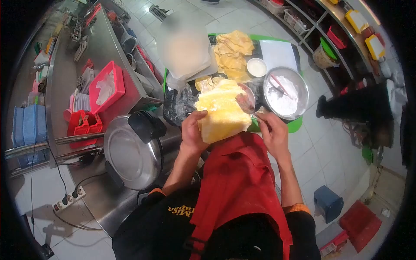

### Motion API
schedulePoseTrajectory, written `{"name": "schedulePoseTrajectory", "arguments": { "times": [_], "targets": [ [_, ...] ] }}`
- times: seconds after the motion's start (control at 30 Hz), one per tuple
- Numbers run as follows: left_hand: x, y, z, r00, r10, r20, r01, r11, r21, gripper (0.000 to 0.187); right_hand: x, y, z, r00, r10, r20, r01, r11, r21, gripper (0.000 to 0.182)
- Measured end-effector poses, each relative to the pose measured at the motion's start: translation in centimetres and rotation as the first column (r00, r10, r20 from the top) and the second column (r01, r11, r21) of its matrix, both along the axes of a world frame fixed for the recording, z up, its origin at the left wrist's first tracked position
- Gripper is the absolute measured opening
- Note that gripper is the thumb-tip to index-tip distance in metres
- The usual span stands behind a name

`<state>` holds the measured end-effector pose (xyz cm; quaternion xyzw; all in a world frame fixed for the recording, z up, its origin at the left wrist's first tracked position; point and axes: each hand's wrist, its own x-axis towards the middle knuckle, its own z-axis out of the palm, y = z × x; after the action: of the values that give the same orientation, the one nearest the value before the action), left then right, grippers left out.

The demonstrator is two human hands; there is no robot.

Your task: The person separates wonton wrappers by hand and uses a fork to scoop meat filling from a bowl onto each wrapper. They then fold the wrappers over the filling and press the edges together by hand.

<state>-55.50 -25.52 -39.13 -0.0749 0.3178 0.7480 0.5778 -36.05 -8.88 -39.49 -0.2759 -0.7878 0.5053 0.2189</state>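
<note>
My left hand [193,130] is closed on the left edge of a stack of thin yellow dough sheets [223,117], which look dusted with white powder. In my right hand [274,132] is the handle of a metal spoon [247,104], pinched between thumb and fingers. The spoon's head lies over the right side of the sheets, partly blurred. To the right stands a metal bowl [306,97] of white powder [284,100] with a utensil in it. More yellow sheets [234,50] lie beyond my hands, beside a small white cup [257,67].
A green-edged table [296,125] carries these things, with a blurred pale container [208,69] at its far left. Close on my left are a large steel pot [130,154] and a metal counter with red baskets [107,86]. Shelves [320,19] stand at far right.
</note>
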Motion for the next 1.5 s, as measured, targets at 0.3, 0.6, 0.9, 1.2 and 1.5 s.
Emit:
{"name": "schedulePoseTrajectory", "arguments": {
  "times": [0.3,0.6,0.9,1.2,1.5],
  "targets": [
    [1.6,1.6,2.1,0.998,-0.057,-0.013,0.056,0.995,-0.077,0.054,0.2,-1.5,4.2,0.998,-0.022,0.063,-0.019,0.812,0.584,0.034],
    [2.6,2.2,1.6,0.993,-0.113,0.038,0.116,0.988,-0.099,0.050,1.6,-0.5,7.1,0.908,0.156,0.388,-0.296,0.895,0.333,0.039],
    [1.7,-0.4,-9.0,0.708,-0.293,-0.643,0.115,0.946,-0.304,0.049,0.5,0.5,5.9,0.963,-0.064,0.261,0.055,0.998,0.044,0.045],
    [3.6,1.5,-6.4,0.916,-0.146,-0.374,0.085,0.981,-0.175,0.050,-0.1,0.0,2.4,0.981,-0.193,-0.012,0.192,0.967,0.169,0.031],
    [4.6,5.2,-0.9,0.946,-0.192,-0.262,0.156,0.976,-0.150,0.047,0.5,-3.4,4.0,0.994,0.098,0.048,-0.106,0.975,0.194,0.040]
  ]
}}
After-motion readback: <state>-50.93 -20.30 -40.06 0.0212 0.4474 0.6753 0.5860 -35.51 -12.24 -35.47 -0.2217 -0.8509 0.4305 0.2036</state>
